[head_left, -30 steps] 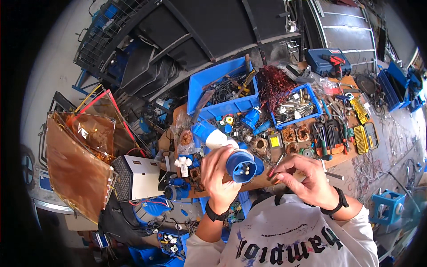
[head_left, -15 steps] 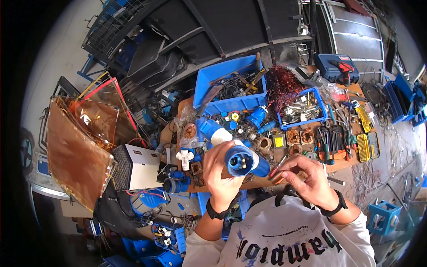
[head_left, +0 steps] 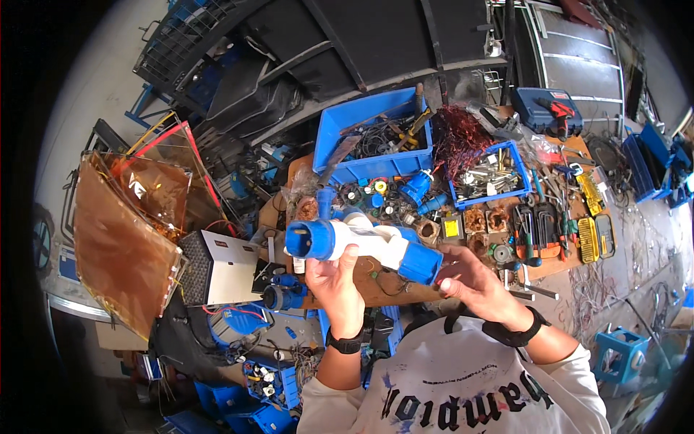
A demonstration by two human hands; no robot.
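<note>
The workbench [head_left: 405,286] was the anchor of the scene, a wooden top crowded with parts. At its far edge sat a large blue bin [head_left: 376,145] full of tools and cable, and just right of that bin a smaller blue tray [head_left: 495,192] held metal pieces, with a tangle of reddish copper wire [head_left: 455,134] between the two. Left of the workbench leaned brown translucent panels [head_left: 123,231], and beside them a white perforated box [head_left: 217,267]. Over the near edge of the workbench the plug [head_left: 361,242] was held up in the air, lying roughly level and crosswise: a fat white body in the middle, a round blue cap with a dark open mouth at its left end, and a blue collar at its right end. The left hand [head_left: 336,278] gripped it from below, fingers curled and clamped on the white body near the blue cap, a black watch at the wrist. The right hand [head_left: 466,278] met the blue collar, thumb and fingers closed around that end, a black band on its wrist.
</note>
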